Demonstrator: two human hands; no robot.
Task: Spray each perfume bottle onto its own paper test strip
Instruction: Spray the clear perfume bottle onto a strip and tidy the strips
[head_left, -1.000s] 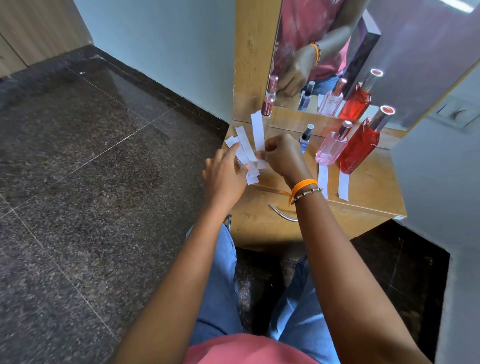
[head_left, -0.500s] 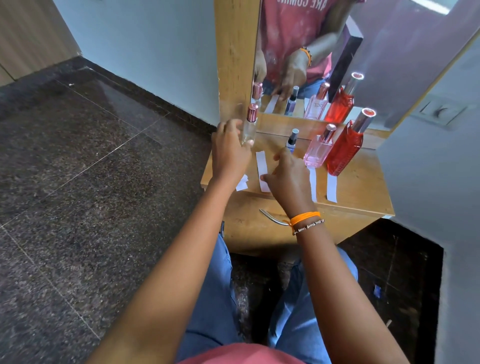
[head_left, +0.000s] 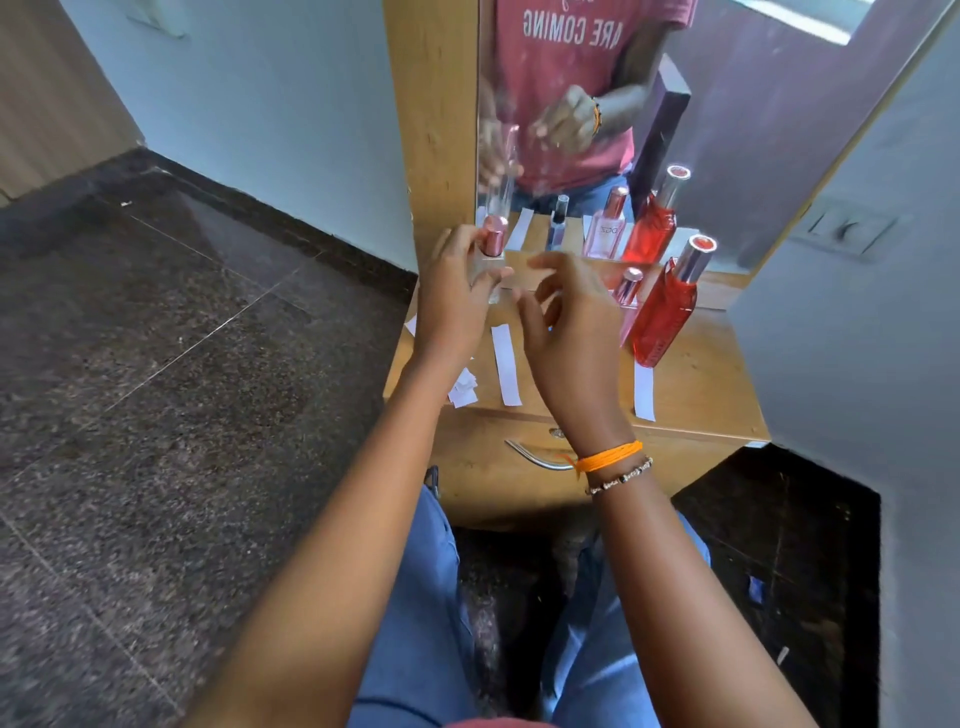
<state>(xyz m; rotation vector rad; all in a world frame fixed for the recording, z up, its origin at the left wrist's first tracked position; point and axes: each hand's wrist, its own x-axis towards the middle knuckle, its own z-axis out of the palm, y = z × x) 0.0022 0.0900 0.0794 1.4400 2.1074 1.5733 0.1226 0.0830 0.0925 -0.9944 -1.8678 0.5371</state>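
Observation:
My left hand (head_left: 451, 306) is shut on a small clear perfume bottle with a pink metallic cap (head_left: 492, 244), held upright above the left end of the wooden dresser top (head_left: 696, 384). My right hand (head_left: 571, 332) hovers just right of it with fingers spread, holding nothing. A white paper strip (head_left: 507, 371) lies flat below the two hands. A tall red bottle with a silver cap (head_left: 667, 306) stands at the right, with another strip (head_left: 644, 391) in front of it. A pale pink bottle (head_left: 629, 291) peeks out behind my right hand. The small blue bottle is hidden.
A little heap of spare strips (head_left: 462, 387) lies by the dresser's left front edge. A mirror (head_left: 597, 130) stands behind the bottles and repeats them. A metal drawer handle (head_left: 535, 457) sits below the top. A wall closes in at the right.
My left hand has lifted the pink-capped bottle off the dresser. My right hand has left the strip it laid down and risen, fingers spread, beside the bottle.

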